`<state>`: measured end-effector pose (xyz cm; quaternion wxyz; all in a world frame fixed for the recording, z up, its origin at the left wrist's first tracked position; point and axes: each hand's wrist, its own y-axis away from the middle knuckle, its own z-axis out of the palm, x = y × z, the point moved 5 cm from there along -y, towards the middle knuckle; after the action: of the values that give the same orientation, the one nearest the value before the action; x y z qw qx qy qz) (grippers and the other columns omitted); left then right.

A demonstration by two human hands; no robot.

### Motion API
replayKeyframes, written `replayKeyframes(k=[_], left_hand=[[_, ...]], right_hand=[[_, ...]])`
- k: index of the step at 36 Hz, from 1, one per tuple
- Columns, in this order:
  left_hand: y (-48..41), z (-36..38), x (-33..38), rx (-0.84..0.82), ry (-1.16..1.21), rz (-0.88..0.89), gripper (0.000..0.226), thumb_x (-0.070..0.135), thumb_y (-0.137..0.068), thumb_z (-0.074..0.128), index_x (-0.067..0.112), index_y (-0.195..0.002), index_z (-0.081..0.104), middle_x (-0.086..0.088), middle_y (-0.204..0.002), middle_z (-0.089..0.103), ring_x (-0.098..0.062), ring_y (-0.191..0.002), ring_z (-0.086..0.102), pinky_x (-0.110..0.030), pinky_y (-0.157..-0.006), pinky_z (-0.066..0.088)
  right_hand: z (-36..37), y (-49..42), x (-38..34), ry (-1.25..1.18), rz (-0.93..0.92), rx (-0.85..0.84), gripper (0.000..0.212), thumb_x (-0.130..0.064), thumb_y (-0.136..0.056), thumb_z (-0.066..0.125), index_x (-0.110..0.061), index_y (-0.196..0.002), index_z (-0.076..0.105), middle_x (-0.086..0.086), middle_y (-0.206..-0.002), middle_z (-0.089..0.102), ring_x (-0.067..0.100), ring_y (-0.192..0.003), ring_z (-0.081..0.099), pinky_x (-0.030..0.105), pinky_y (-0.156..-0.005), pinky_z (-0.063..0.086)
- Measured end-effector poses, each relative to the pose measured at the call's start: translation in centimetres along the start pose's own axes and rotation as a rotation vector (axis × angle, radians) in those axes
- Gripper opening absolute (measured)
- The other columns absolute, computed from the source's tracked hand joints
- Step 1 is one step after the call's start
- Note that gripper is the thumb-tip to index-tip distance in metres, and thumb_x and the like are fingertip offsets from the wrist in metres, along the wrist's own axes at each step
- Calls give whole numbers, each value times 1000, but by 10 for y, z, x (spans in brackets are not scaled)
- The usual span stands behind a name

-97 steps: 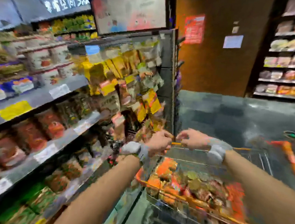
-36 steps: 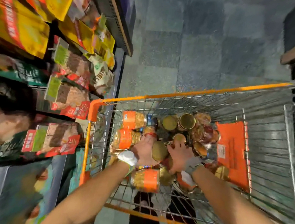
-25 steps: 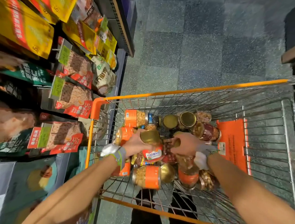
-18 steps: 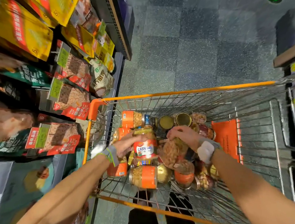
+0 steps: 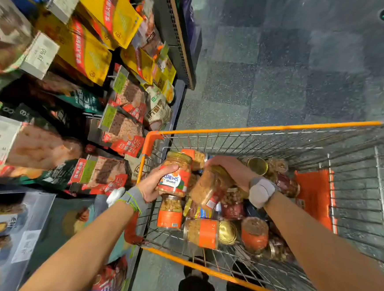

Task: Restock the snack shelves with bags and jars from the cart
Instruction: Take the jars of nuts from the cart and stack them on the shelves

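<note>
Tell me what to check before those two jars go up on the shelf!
1. Left hand has a firm hold on the cashew jar: ok, thumb and fingers wrap round it.
2. Cashew jar's lid on: ok, it looks closed.
3. Right hand holds the nut jar: ok, gripped at its top end, jar tilted.
4. Nut jar closed: cannot tell, the hand hides its top.
5. Both jars lifted above the cart rim: cannot tell.
6. Free spot for jars on the shelves: cannot tell, only bags show there.
</note>
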<state>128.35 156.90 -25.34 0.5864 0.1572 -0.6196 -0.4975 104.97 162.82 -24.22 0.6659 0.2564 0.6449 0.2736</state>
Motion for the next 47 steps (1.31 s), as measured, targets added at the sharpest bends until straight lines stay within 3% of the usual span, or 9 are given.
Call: replayKeyframes(k=[4, 8, 13, 26, 31, 39, 42, 44, 47], left_hand=[[3, -2, -8, 12, -7, 0, 113, 49, -40, 100, 2, -132, 56, -17, -105, 73, -28, -85, 73, -37, -70, 60], [6, 7, -22, -21, -1, -40, 106, 49, -36, 100, 8, -126, 60, -16, -103, 74, -27, -84, 73, -39, -72, 62], [11, 19, -33, -105, 39, -93, 80, 47, -41, 98, 14, -107, 69, -12, -98, 76, -24, -81, 73, -35, -71, 61], [22, 47, -40, -80, 352, -55, 33, 33, -88, 70, 9, -109, 75, -21, -104, 73, -34, -83, 74, -52, -79, 60], [26, 51, -32, -77, 393, -37, 43, 38, -93, 59, 4, -117, 69, -22, -100, 73, -33, -79, 73, -48, -75, 61], [36, 52, 5, -112, 409, -7, 43, 42, -86, 63, 4, -101, 77, -20, -91, 74, -31, -71, 73, -44, -70, 61], [46, 54, 25, -146, 387, 11, 42, 45, -88, 61, 9, -92, 81, -16, -87, 75, -25, -68, 72, -36, -64, 58], [56, 59, 39, -177, 380, 18, 46, 48, -93, 54, 12, -85, 82, -10, -82, 75, -20, -63, 69, -30, -61, 52], [73, 68, 59, -207, 398, 31, 49, 48, -95, 51, 12, -81, 81, -9, -81, 75, -21, -63, 69, -32, -61, 54]], right_hand=[[3, -2, 12, -87, 177, 98, 40, -58, -84, 66, -21, -99, 69, 11, -101, 71, 31, -91, 70, 45, -84, 58], [7, -1, 13, 29, 208, 161, 39, -53, -96, 55, -20, -114, 66, 13, -125, 62, 34, -110, 63, 44, -91, 53], [21, 16, 35, -137, 406, -83, 43, -58, -90, 62, -22, -112, 64, 14, -105, 72, 36, -92, 72, 48, -66, 61], [9, 22, 42, -314, 320, 170, 46, -58, -91, 56, -22, -119, 63, 12, -114, 69, 30, -105, 65, 42, -93, 55], [-1, 40, 29, -442, 185, 164, 23, -36, -99, 50, -15, -99, 60, 7, -84, 61, 19, -69, 60, 29, -55, 51], [-5, 67, -8, -156, 18, 34, 14, -20, -89, 65, -24, -101, 71, 20, -116, 69, 33, -106, 66, 46, -99, 52], [-4, 83, -31, -174, -30, 57, 23, -5, -91, 65, -11, -113, 70, 7, -104, 76, 21, -95, 71, 32, -82, 58], [-3, 85, -41, -128, -56, 62, 38, -26, -86, 76, -8, -119, 69, 1, -99, 76, 17, -81, 69, 28, -67, 52], [-2, 88, -51, -169, -55, 84, 66, -59, -68, 84, -14, -115, 72, 5, -108, 76, 24, -98, 71, 44, -92, 53]])
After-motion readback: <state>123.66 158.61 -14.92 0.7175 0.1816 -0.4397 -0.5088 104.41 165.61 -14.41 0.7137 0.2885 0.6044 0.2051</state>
